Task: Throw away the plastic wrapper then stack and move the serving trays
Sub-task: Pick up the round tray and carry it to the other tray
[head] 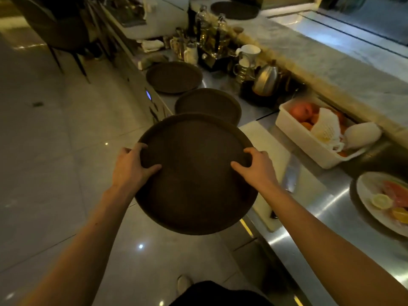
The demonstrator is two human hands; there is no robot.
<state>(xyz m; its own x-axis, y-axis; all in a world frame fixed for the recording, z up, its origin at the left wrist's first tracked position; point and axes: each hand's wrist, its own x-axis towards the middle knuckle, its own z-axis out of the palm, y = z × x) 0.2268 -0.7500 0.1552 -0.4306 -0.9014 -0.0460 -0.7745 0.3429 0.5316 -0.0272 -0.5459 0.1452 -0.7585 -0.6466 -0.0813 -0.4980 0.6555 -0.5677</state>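
Note:
I hold a round dark brown serving tray (194, 184) in the air beside the counter, tilted toward me. My left hand (130, 166) grips its left rim, my right hand (254, 166) its right rim, thumbs on the tray's face. Just beyond it a second brown tray (207, 104) lies on the steel counter, and a third tray (174, 77) lies farther along. A fourth dark round tray (234, 9) rests on the marble ledge at the back. No plastic wrapper is visible.
A white cutting board (267, 142) lies on the steel counter (331, 217). A white tub of fruit (313, 133) and a plate of cut fruit (384, 202) sit to the right. Bottles, mugs and a kettle (265, 78) crowd the back. Tiled floor (55, 151) spreads left.

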